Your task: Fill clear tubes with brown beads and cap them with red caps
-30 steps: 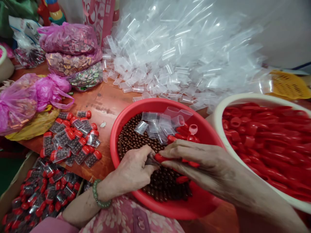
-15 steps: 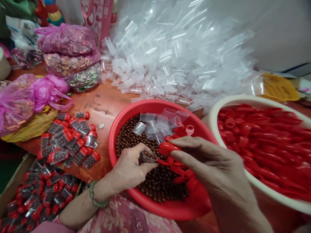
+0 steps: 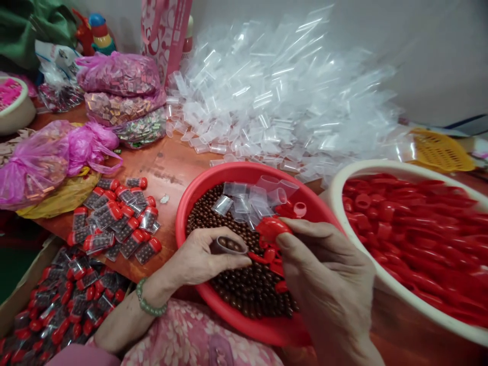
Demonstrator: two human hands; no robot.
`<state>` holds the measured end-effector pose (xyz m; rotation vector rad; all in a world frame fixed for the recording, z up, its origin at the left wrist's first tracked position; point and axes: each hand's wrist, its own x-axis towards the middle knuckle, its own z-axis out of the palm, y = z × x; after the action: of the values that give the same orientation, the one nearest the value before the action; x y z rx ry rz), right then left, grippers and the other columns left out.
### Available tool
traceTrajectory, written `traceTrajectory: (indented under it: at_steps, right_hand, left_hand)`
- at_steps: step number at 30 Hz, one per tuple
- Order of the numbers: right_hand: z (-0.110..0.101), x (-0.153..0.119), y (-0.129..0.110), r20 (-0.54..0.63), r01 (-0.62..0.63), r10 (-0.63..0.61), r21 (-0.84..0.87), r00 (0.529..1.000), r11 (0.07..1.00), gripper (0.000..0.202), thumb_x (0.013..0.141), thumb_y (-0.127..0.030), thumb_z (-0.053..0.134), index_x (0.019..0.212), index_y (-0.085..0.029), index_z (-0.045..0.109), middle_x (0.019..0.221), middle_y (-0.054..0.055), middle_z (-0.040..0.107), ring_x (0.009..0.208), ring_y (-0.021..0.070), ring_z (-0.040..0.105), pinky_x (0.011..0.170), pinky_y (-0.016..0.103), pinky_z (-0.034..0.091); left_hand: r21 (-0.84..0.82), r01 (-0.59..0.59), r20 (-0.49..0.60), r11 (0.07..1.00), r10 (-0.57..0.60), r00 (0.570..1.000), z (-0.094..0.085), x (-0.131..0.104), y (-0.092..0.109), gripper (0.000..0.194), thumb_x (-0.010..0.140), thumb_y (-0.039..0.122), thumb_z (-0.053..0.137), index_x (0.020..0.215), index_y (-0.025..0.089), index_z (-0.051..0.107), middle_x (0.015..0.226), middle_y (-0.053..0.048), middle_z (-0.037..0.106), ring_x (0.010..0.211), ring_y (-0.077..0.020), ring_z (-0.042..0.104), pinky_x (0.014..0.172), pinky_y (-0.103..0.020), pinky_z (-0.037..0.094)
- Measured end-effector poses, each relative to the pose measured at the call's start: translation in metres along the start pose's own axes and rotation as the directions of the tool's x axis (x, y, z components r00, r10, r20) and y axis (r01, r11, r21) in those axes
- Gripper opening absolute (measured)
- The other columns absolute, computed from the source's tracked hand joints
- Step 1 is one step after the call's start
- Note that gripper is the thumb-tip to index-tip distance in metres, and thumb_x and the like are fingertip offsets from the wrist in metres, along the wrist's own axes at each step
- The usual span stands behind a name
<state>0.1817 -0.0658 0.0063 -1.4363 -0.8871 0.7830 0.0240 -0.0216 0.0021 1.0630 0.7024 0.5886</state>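
My left hand (image 3: 200,259) grips a clear plastic tube (image 3: 232,246) between thumb and fingers, its oval mouth facing up with brown balls inside. To the right, my right hand (image 3: 328,272) pinches a red plastic cap (image 3: 271,230), a little apart from the tube's mouth. Both hands are over a red basin (image 3: 182,213). Glossy brown balls (image 3: 247,295) cover much of its bottom. Several empty clear tubes (image 3: 243,202) lie at the back of the basin, and loose red caps lie on its right side, partly behind my right hand.
A cream tub (image 3: 337,203) of red caps stands at the right. Behind the basin rises a big heap of clear tubes (image 3: 274,107). Filled, red-capped tubes (image 3: 118,218) lie on the table, with more in a box (image 3: 19,284) below. Pink bags (image 3: 118,76) stand back left.
My left hand has tilted the tube so its mouth shows more. The red cap has turned in my right hand, which has swung more upright. The whole view has shifted slightly.
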Motion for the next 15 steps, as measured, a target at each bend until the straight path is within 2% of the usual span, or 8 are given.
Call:
traceTrajectory:
  at_steps: [3,5,8,12,15]
  right_hand:
    - [0.0,-0.003,-0.001,0.054,0.036,-0.034,-0.05,0.998,0.998,0.014,0.073,-0.03,0.079,0.086,-0.03,0.074,0.085,0.001,0.073,0.08,0.0176,0.068,0.075,0.031,0.057]
    - [0.001,-0.004,-0.002,0.048,0.075,-0.072,-0.064,0.996,0.995,0.012,0.075,-0.029,0.078,0.086,-0.029,0.074,0.084,0.001,0.073,0.08,0.0179,0.069,0.075,0.031,0.057]
    - [0.003,-0.005,-0.003,0.076,0.173,-0.167,-0.097,0.983,0.98,0.01,0.076,-0.024,0.076,0.085,-0.028,0.074,0.082,0.001,0.073,0.078,0.0176,0.069,0.075,0.032,0.058]
    - [0.008,-0.004,0.001,0.153,0.378,-0.357,-0.137,0.921,0.916,0.018,0.077,-0.014,0.074,0.09,-0.027,0.073,0.081,-0.001,0.073,0.075,0.0158,0.068,0.073,0.032,0.058]
    - [0.01,-0.003,0.005,0.235,0.486,-0.446,-0.153,0.864,0.86,0.026,0.076,-0.009,0.073,0.094,-0.027,0.072,0.082,-0.001,0.073,0.076,0.0162,0.069,0.069,0.031,0.058]
  left_hand:
    - [-0.022,0.02,0.025,1.0,-0.019,1.0,0.001,0.004,0.0,0.009,0.072,0.021,0.071,0.075,0.016,0.064,0.07,0.002,0.058,0.065,-0.0101,0.05,0.067,-0.024,0.041]
    - [-0.023,0.018,0.041,1.0,-0.017,0.999,0.002,0.006,-0.001,0.009,0.072,0.021,0.071,0.077,0.016,0.065,0.071,0.002,0.058,0.067,-0.0106,0.051,0.069,-0.024,0.041]
    - [-0.064,0.019,0.048,0.998,-0.016,0.999,0.002,0.008,-0.007,0.013,0.073,0.023,0.071,0.083,0.015,0.067,0.072,0.002,0.057,0.068,-0.0109,0.05,0.072,-0.025,0.041]
    - [-0.137,-0.012,0.077,0.991,0.022,0.997,0.002,0.011,-0.014,0.024,0.073,0.032,0.076,0.087,0.013,0.068,0.075,0.002,0.055,0.07,-0.01,0.046,0.073,-0.024,0.04]
    - [-0.148,-0.058,0.098,0.987,0.073,0.993,0.001,0.012,-0.017,0.025,0.076,0.034,0.074,0.088,0.013,0.069,0.078,0.002,0.055,0.073,-0.0101,0.046,0.074,-0.023,0.04]
